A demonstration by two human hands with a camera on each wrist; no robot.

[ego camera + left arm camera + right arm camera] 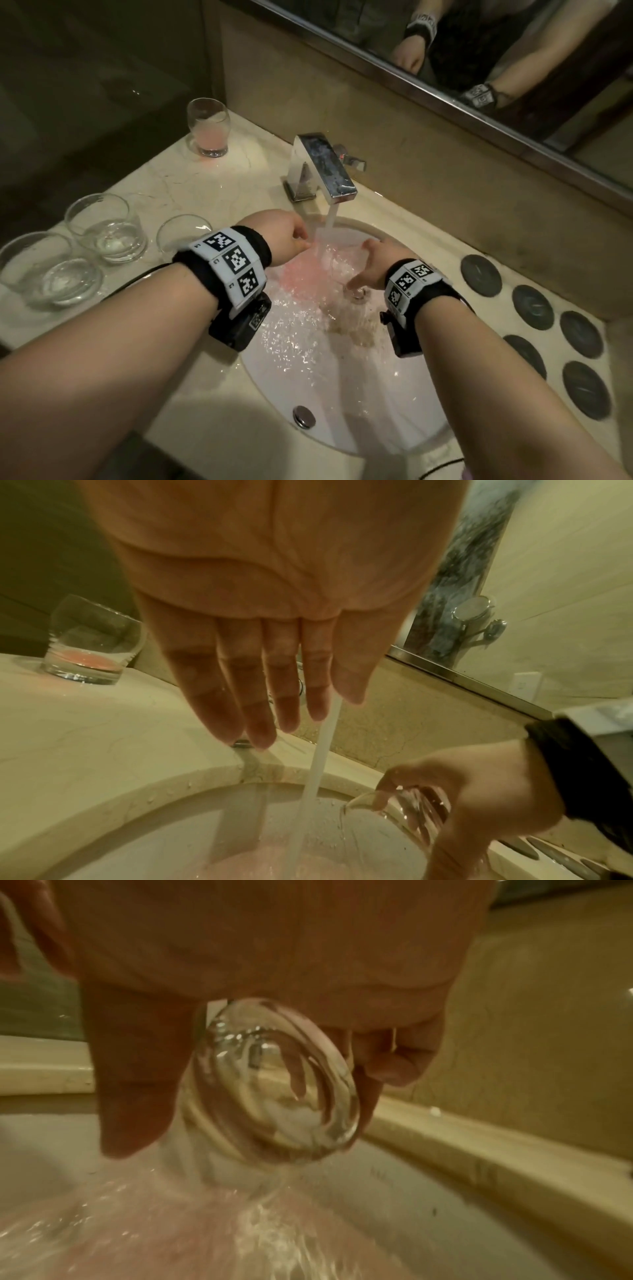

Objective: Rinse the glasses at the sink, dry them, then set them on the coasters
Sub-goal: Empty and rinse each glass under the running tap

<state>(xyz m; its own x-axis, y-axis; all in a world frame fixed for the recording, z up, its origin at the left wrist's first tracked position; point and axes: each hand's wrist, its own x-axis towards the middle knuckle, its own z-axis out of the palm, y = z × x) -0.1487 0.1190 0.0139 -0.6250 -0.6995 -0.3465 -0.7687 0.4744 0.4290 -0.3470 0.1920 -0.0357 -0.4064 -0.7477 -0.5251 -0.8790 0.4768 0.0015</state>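
The head view looks steeply down on the sink (342,394). Each wrist view looks along its palm, very close (both face the basin), sharing the stream (318,764).

Left hand (274,631) flat, right hand (380,262) curled, gripping

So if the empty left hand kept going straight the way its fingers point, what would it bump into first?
Most likely the stream of water falling from the faucet. The left hand has straight fingers right beside it, aimed toward the faucet. Depth is hard to judge here.
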